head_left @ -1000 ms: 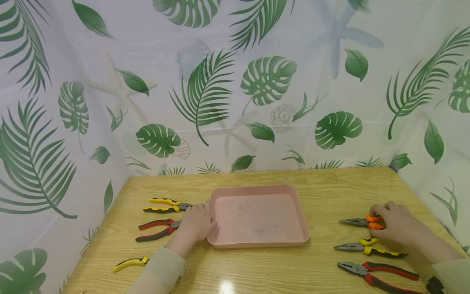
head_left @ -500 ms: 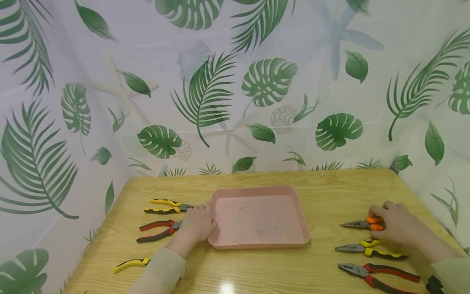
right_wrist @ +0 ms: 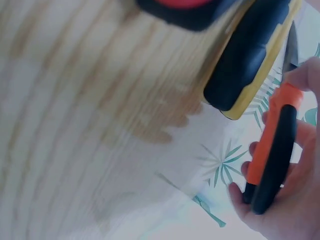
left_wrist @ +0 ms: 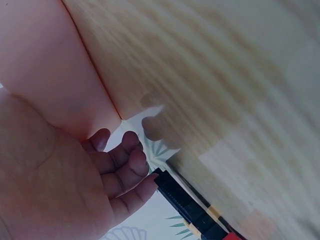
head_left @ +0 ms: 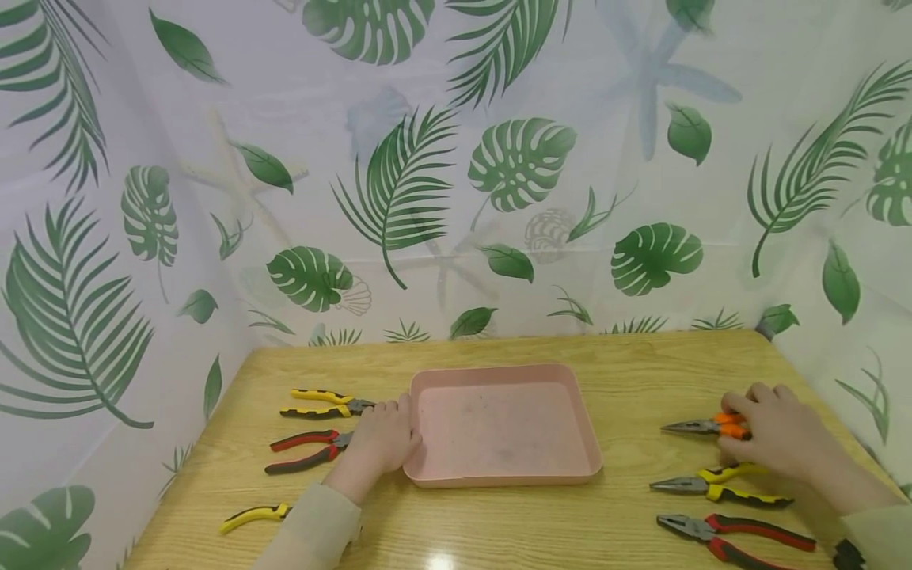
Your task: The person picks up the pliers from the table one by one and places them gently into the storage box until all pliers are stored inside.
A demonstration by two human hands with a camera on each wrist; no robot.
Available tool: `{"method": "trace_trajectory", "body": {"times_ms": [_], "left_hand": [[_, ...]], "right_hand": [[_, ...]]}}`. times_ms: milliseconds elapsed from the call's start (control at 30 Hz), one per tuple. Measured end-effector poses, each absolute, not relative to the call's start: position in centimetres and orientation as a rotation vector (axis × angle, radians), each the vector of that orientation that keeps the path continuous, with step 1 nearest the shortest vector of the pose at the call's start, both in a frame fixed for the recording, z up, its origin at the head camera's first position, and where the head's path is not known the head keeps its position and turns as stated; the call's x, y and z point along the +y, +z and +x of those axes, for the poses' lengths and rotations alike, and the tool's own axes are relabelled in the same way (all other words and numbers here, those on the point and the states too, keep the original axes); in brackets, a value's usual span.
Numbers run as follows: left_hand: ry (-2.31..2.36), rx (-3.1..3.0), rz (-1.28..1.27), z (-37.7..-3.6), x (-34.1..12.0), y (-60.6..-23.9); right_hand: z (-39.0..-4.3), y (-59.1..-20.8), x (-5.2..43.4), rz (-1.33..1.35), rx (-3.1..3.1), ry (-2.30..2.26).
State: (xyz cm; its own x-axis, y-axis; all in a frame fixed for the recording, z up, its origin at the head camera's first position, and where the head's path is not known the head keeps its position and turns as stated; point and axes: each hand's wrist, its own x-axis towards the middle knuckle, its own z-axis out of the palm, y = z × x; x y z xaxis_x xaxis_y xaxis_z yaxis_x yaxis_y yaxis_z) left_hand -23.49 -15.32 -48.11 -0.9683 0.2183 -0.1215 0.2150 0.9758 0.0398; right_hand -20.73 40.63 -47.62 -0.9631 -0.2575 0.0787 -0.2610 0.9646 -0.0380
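A: We see the left hand (head_left: 381, 439) lying low on the wooden table (head_left: 499, 514), its forearm in a pale sleeve (head_left: 313, 526) running back toward the near edge. How do we read its fingers?

B: We read them as loosely curled and close together, holding nothing. They rest against the left rim of the pink tray (head_left: 502, 479), which sits in the middle of the table. Just left of the knuckles lie the red-and-black pliers (head_left: 306, 450); the yellow-and-black pliers (head_left: 324, 401) lie beyond them.

A: And the right hand (head_left: 777, 435)?

B: We see it raised slightly off the table at the right side, palm down, wrist angled inward. Its fingers and thumb are clamped on the handles of the orange-handled long-nose pliers (head_left: 701, 426), whose tips point left toward the tray. The right wrist view shows the orange-and-black handles (right_wrist: 272, 150) lying across the curled fingers.

A: Do we find any legible brand or lettering?

B: We find none readable on any tool. Nearer to us lie yellow-handled long-nose pliers (head_left: 720, 484) and red-handled combination pliers (head_left: 734, 534).
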Motion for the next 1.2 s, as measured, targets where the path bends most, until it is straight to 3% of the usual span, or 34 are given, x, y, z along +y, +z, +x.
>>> {"method": "trace_trajectory", "body": {"times_ms": [1200], "left_hand": [[0.062, 2.985, 0.317, -23.4, -15.2, -47.9]], "right_hand": [[-20.7, -45.7, 38.0, 0.506, -2.857, 0.017]]}}
